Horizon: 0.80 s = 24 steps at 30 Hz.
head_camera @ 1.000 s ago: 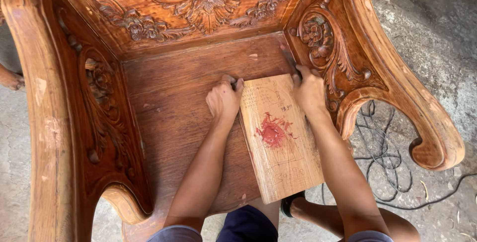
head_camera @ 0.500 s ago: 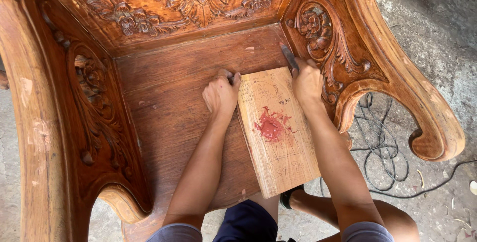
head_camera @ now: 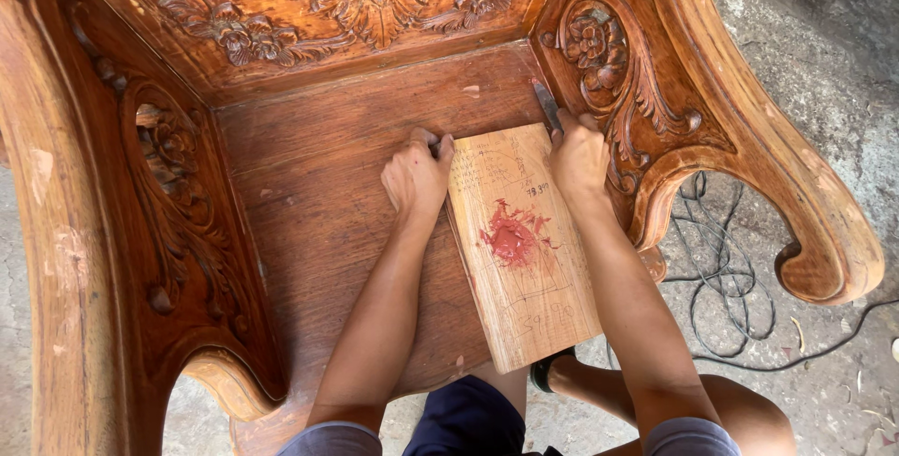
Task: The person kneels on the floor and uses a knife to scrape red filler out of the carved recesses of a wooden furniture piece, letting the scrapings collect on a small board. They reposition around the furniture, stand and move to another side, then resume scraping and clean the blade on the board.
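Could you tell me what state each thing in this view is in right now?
Wooden board: lying flat on the chair seat, stained red in the middle, overhanging the front edge.
Left hand: fisted against the board's left edge.
Right hand: at the board's far right corner, gripping a dark tool.
Dark tool: tilted, its tip by the carved armrest.
Carved chair: upright, seat worn.
Black cable: loosely coiled on the floor.

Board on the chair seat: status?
Left hand grips the board's left edge. Right hand at its far corner, holding a dark tool. Board flat on the seat, red stain up.
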Available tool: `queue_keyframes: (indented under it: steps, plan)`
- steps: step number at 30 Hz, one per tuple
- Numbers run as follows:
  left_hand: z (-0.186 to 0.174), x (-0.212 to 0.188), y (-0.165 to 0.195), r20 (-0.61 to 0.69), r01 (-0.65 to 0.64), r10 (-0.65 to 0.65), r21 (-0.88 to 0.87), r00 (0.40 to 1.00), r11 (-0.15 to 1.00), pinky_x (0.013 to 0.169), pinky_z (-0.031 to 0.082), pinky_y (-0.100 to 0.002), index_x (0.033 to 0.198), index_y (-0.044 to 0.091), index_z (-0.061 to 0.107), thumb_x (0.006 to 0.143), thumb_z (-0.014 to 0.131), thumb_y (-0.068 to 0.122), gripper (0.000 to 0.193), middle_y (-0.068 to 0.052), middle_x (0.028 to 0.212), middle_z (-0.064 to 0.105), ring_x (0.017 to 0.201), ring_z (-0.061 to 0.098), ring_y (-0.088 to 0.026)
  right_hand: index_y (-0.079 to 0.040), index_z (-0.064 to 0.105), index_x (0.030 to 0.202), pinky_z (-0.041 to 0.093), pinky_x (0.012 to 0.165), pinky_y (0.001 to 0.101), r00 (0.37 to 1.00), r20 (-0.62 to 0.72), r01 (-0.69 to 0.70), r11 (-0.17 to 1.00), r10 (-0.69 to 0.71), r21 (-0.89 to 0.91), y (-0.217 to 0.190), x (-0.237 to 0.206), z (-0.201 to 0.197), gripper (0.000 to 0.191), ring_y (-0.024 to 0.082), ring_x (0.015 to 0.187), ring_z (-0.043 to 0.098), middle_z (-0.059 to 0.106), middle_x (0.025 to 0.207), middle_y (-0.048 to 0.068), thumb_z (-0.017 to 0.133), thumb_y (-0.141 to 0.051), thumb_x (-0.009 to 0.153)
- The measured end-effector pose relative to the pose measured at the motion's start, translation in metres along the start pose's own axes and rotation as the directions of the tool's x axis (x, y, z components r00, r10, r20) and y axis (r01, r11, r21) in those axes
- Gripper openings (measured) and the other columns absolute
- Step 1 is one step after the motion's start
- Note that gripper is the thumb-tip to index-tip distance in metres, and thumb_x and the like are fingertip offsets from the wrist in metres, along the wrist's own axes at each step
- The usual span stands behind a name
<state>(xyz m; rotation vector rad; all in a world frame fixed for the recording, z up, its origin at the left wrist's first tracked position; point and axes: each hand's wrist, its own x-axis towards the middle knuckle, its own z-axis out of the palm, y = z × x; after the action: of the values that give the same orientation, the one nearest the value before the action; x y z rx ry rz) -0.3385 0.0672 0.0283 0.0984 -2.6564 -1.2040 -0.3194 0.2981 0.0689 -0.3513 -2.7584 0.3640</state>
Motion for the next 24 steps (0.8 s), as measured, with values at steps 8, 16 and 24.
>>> queue_keyframes:
  steps: [8, 16, 24]
  plan:
    - [0.002, -0.001, 0.000, -0.024, -0.005, 0.005, -0.002, 1.000, 1.000, 0.064, 0.055, -0.050, 0.087, 0.010, 0.071, 0.090, 0.073, 0.040, 0.031, -0.019, 0.076, 0.074, 0.068, 0.072, -0.039, -0.010, 0.075, 0.124, 0.058, 0.078, 0.0540, 0.999, 0.038, 0.029, 0.999, -0.028, -0.032, -0.005, 0.004, -0.002, 0.031, 0.046, 0.084, 0.072, 0.071, 0.110, 0.023, 0.069, -0.008, 0.094]
    - [0.001, 0.001, -0.002, 0.011, 0.021, -0.021, 0.000, 1.000, 1.000, 0.064, 0.055, -0.050, 0.084, 0.009, 0.071, 0.090, 0.073, 0.042, 0.033, -0.019, 0.072, 0.072, 0.066, 0.072, -0.038, -0.006, 0.076, 0.122, 0.059, 0.077, 0.0536, 0.986, -0.077, 0.156, 0.983, -0.149, 0.094, 0.009, 0.004, 0.008, 0.034, 0.045, 0.083, 0.073, 0.072, 0.110, 0.023, 0.070, -0.004, 0.089]
    - [-0.004, 0.001, 0.002, 0.037, 0.044, -0.044, -0.013, 0.998, 0.999, 0.062, 0.056, -0.049, 0.085, 0.009, 0.071, 0.092, 0.070, 0.040, 0.032, -0.019, 0.072, 0.072, 0.064, 0.072, -0.036, -0.005, 0.072, 0.128, 0.063, 0.062, 0.0443, 0.999, 0.015, 0.037, 0.999, -0.037, -0.019, 0.008, 0.005, 0.010, 0.041, 0.039, 0.077, 0.076, 0.071, 0.119, 0.023, 0.052, 0.014, 0.098]
